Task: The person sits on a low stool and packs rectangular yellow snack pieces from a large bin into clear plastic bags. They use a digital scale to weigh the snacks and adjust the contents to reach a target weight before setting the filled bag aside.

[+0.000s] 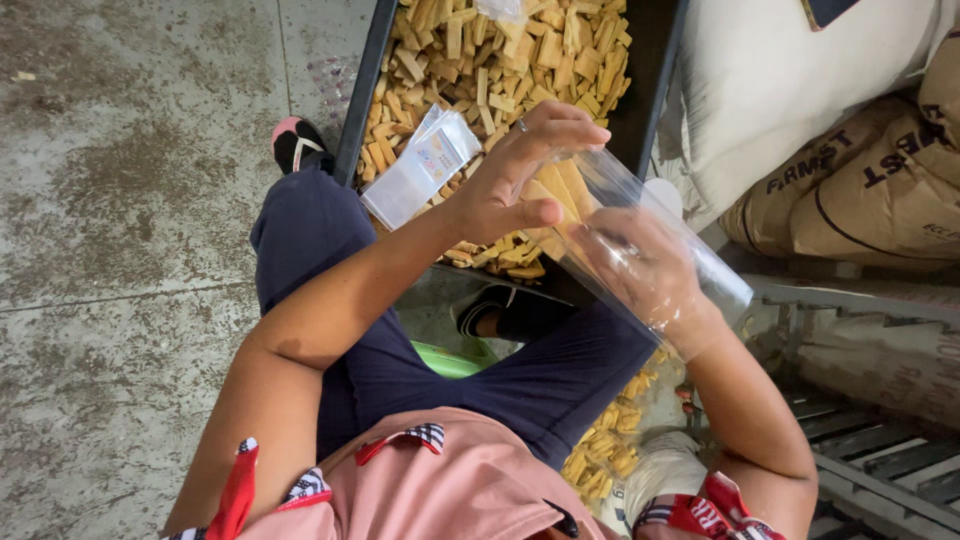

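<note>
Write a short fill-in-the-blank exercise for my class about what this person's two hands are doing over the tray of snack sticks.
1. The right hand is inside a clear plastic ____.
2. The left hand holds pale sticks at the mouth of the ____.
3. The black tray is filled with tan-coloured ____.
4. A stack of empty packets lies on the sticks in the ____.

Missing words: bag; bag; sticks; tray

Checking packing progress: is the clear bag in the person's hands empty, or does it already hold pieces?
Not empty: the clear bag shows a few tan pieces at its upper end, with the right hand inside it and the left hand holding that end.
</note>
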